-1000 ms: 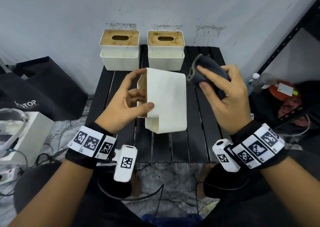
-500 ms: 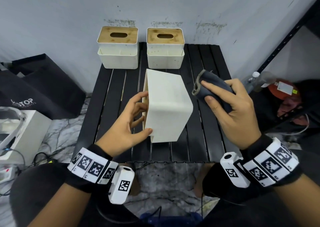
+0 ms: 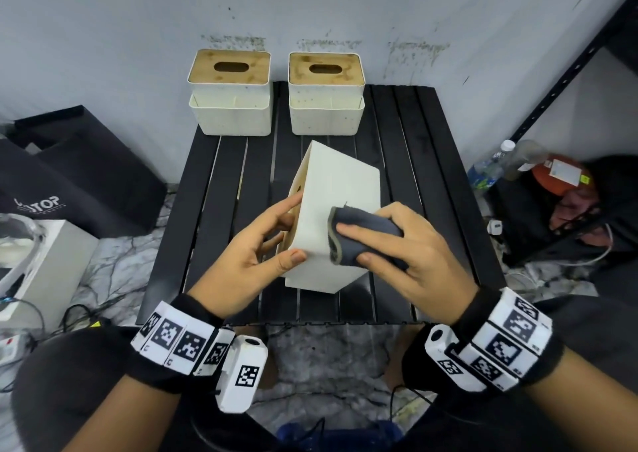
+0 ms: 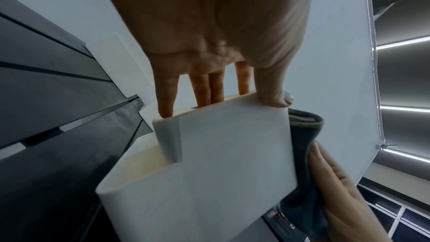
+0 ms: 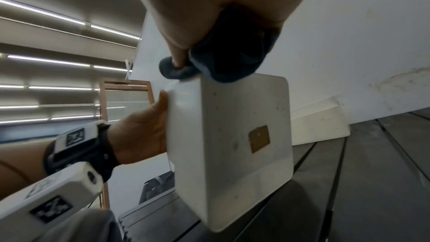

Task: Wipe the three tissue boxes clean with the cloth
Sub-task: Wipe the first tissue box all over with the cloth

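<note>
Two boxes (image 3: 229, 92) wait at the table's (image 3: 431, 175) back edge; your left hand (image 3: 252, 255) pinches the third (image 3: 340, 189) tilted, baring a side for your right hand's (image 3: 411, 255) gripped cloth (image 3: 359, 234).

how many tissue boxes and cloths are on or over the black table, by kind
tissue boxes: 3 (back left, back right, and one tipped on the table under the left hand at)
cloths: 1 (dark grey cloth pressed on the tipped box by the right hand)
total: 4
</note>
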